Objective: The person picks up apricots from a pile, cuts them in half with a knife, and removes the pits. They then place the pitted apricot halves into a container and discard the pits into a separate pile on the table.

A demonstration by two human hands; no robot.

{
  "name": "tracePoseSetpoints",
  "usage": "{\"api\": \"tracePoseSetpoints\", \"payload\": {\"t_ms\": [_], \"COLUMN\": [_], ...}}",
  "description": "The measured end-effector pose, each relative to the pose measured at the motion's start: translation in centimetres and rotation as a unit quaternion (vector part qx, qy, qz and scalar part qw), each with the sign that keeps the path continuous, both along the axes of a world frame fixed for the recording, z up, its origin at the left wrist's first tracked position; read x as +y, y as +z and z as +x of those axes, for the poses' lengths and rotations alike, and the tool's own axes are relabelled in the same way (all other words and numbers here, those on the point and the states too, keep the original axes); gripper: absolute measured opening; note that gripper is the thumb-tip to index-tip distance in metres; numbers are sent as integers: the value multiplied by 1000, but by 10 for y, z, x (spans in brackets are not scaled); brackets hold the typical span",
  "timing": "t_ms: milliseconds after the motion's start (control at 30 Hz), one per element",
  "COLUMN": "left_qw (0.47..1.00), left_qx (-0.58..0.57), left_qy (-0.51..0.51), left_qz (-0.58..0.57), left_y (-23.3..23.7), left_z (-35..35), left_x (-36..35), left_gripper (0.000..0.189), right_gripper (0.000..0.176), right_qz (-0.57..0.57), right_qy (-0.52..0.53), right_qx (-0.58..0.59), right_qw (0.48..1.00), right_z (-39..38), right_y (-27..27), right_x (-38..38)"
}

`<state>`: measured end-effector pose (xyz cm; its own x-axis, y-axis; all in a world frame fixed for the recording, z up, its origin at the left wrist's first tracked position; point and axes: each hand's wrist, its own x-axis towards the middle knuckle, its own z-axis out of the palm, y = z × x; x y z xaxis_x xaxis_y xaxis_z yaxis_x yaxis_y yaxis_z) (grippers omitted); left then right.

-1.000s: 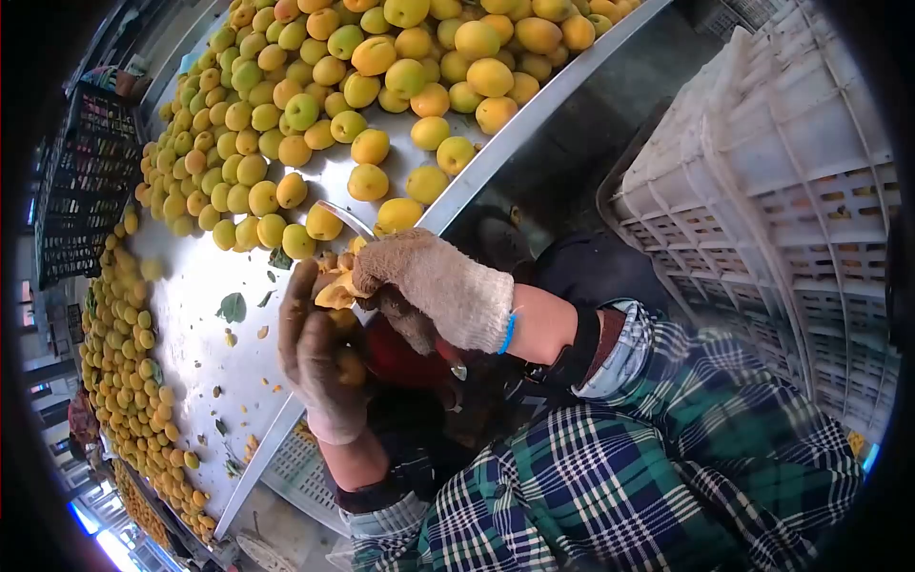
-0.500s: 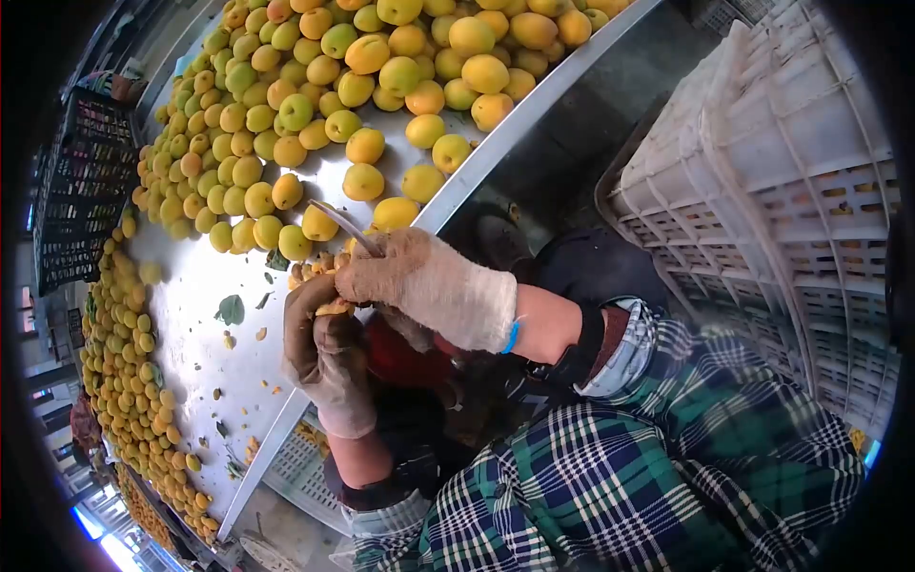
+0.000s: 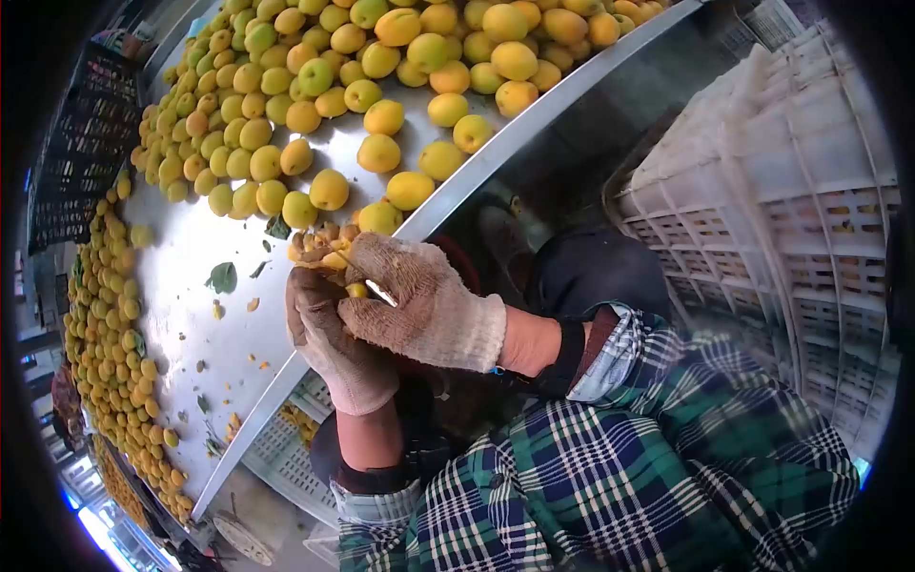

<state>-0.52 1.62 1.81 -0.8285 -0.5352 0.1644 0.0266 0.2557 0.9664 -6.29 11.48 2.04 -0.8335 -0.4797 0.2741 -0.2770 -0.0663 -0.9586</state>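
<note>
Both of my hands wear stained cotton gloves and meet at the metal table's near edge. My left hand [image 3: 329, 334] is closed around an apricot [image 3: 356, 289], of which only a small yellow part shows. Right above it, my right hand [image 3: 410, 297] has its fingers curled and pressed against the left. A thin knife [image 3: 381, 293] shows as a bright sliver between the right thumb and fingers; most of it is hidden. Just beyond the hands lies a small heap of apricot pits and scraps [image 3: 329, 238] on the tabletop.
Many whole apricots [image 3: 310, 76] cover the far part of the metal table [image 3: 191, 286], with more along its left side. Leaves [image 3: 222, 277] and scraps are scattered there. A black crate [image 3: 81, 143] stands at left, white crates [image 3: 753, 181] at right, and another white basket [image 3: 295, 458] sits below the edge.
The knife blade, which pointed up and left above my hands, is now mostly hidden. My right hand has turned and dropped slightly toward the left hand. The view has shifted a little.
</note>
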Motion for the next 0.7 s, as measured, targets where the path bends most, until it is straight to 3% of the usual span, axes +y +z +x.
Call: {"api": "tracePoseSetpoints", "payload": {"t_ms": [33,67,133,233,300,367,433,567,700], "left_qw": [998,1000,999,975,882,903,928,974,997], "left_qx": [-1,1,2,25,22,31,21,-3,65], "left_qy": [-13,-2,-38,-25,-27,-60,-73,26,15], "left_qz": [-56,20,33,221,471,425,365,224,40], "left_y": [-3,-4,-8,-2,5,2,3,11,-11], "left_z": [0,-2,1,-2,1,1,0,-6,-8], "left_x": [-5,-5,-11,-10,-16,-18,-19,0,-7], "left_gripper": [43,38,38,40,41,45,52,42,37], "right_gripper": [22,22,21,19,14,13,18,27,34], "right_qz": [-4,-8,-24,-15,-67,-121,-47,70,103], "right_qy": [5,9,23,63,66,63,20,-49,39], "right_qx": [3,7,-20,-103,-213,-347,-304,-247,-371], "right_qw": [1000,1000,999,993,973,928,951,965,922], "right_z": [1,0,-3,-10,-12,-17,-23,-25,-29], "right_y": [0,0,2,6,8,25,16,1,32], "right_x": [-2,-2,-4,-2,1,10,10,1,12]}}
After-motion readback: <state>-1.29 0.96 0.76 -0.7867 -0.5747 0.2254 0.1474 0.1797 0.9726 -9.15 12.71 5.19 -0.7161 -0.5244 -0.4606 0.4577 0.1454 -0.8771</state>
